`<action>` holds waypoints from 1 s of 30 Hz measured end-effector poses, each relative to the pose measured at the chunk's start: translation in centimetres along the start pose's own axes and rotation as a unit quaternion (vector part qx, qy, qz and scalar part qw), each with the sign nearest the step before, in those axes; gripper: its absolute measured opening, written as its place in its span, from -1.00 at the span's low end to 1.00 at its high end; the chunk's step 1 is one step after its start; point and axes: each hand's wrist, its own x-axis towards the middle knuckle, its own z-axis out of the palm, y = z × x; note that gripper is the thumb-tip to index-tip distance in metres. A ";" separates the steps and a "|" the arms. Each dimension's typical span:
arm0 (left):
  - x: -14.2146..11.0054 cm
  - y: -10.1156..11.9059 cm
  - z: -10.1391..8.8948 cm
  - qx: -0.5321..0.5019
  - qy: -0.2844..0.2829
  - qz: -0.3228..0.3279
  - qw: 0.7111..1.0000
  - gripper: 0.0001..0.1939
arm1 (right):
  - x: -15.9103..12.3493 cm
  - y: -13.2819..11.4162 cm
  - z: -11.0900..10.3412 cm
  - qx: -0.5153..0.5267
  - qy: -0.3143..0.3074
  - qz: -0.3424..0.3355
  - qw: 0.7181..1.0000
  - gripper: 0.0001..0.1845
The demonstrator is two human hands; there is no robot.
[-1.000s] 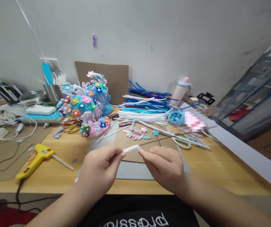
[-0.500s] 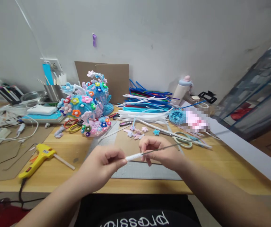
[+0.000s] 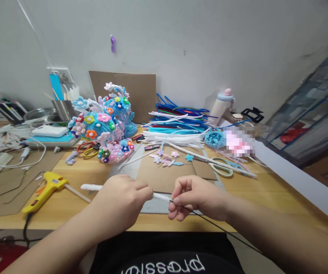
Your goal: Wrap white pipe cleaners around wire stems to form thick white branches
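My left hand is closed around a fuzzy white pipe cleaner that seems to be wound on a thin dark wire. Part of the white wrapping sticks out left, behind the hand. At the other end of the white part, my right hand pinches with thumb and fingers; from there the bare wire slopes down to the right past the forearm. Both hands are above the table's front edge. Beyond them, small pastel fuzzy flowers and petals lie on a cardboard sheet.
A yellow glue gun lies to the left. Behind it stands a flower-covered fuzzy model. Bundled pipe cleaners are stacked at the back. Pale-handled scissors, a bottle and a white sheet are on the right.
My left hand has turned over, knuckles up, and white wrapping now shows on its left. The bare wire has swung from pointing up-right to sloping down-right. More petals and cardboard are visible.
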 end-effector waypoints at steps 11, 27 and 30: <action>-0.3 0.5 -1.0 0.109 0.078 0.092 0.987 -0.78 | -0.1 0.8 -0.3 0.128 -0.075 0.072 0.986 -0.82; 2.8 -1.2 -0.1 0.082 0.159 0.140 0.974 -0.81 | 0.9 1.2 -2.6 0.109 -0.095 0.006 0.989 -0.79; 4.0 -1.8 0.4 0.053 0.181 0.108 0.976 -0.83 | 1.3 0.8 -3.1 0.092 -0.075 -0.021 0.993 -0.77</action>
